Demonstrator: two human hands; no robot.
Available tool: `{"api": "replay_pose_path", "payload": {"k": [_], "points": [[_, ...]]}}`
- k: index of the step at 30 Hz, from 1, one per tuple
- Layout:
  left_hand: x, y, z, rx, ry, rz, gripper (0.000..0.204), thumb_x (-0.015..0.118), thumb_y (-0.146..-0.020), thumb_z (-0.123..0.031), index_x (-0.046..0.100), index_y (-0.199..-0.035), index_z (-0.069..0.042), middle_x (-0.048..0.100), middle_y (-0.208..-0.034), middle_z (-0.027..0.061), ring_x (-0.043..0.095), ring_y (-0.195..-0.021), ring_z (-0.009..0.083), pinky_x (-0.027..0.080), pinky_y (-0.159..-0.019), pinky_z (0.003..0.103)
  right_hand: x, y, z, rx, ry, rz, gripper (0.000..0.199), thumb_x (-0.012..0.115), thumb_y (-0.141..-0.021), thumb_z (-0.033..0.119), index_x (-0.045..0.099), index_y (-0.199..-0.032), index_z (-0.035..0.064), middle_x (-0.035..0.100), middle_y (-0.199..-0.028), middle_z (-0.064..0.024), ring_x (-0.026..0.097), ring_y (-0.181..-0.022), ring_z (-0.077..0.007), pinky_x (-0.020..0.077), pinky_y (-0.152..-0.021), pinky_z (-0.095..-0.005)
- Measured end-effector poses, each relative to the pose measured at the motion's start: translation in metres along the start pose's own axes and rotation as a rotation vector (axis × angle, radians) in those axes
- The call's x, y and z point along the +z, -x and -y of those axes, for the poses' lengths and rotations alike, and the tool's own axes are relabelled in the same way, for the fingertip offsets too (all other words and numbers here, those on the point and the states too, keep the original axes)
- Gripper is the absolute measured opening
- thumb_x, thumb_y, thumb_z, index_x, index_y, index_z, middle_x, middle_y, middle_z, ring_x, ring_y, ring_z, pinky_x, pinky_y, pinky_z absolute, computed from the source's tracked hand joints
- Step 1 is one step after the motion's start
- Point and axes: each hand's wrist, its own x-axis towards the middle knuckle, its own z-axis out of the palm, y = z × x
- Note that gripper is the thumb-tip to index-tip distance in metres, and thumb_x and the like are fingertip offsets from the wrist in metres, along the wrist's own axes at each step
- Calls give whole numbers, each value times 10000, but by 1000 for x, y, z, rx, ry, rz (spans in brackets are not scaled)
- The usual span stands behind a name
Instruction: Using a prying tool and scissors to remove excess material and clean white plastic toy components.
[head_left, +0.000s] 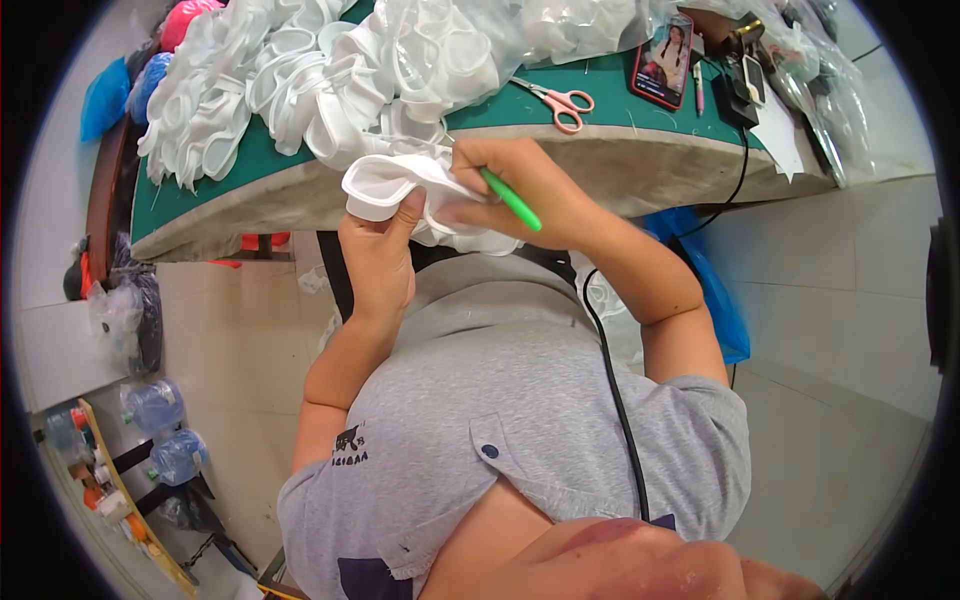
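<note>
In front of my body, at the near edge of the table, both hands hold a white soft piece (382, 206) with a curved, raised rim. My left hand (377, 255) pinches it from below, with the thumb on its edge. A bright green pen (511, 199) sticks out of my right hand (525, 185), whose fingers also bear on the right part of the white material. Just beyond lies a heap of similar white pieces (345, 85), some touching each other and some under clear plastic. How many pieces are in my hands cannot be told.
The green table top (610, 95) carries scissors with pink handles (567, 105), a phone (662, 62) showing a picture, a pink pen (699, 88) and a black adapter (736, 100). A black cable (612, 370) runs down over my shirt. Water bottles (178, 455) stand at the lower left.
</note>
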Motion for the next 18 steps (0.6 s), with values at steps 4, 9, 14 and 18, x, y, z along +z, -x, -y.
{"api": "replay_pose_path", "payload": {"k": [4, 9, 14, 18], "points": [[5, -3, 1, -6, 42, 15, 295, 678, -842, -44, 574, -1111, 17, 626, -1073, 66, 579, -975, 121, 452, -863, 266, -2, 0, 9, 7, 35, -32, 399, 736, -723, 78, 338, -704, 60, 359, -627, -55, 318, -581, -176, 321, -528, -280], [-4, -2, -1, -222, 226, 138, 279, 614, -896, -83, 548, -1156, -8, 613, -1106, 66, 585, -983, 139, 452, -869, 266, 2, -3, -9, -15, 135, -269, 319, 692, -707, 44, 372, -716, 50, 398, -627, -60, 344, -610, -94, 347, -542, -259], [-12, 3, -2, -433, 315, 363, 415, 595, -862, -2, 470, -1254, -55, 571, -1145, 29, 545, -1029, 119, 413, -906, 254, -19, -10, -19, 311, -400, -59, 334, 681, -723, 35, 359, -712, 124, 454, -695, 72, 406, -657, -18, 325, -569, -181], [5, 3, -15, -292, 106, 291, 410, 634, -857, -42, 490, -1242, -24, 577, -1152, 45, 534, -1066, 135, 404, -936, 294, -25, -3, -8, 308, -612, 100, 376, 727, -714, 65, 363, -760, 143, 466, -768, 63, 416, -737, -30, 340, -655, -194]]}}
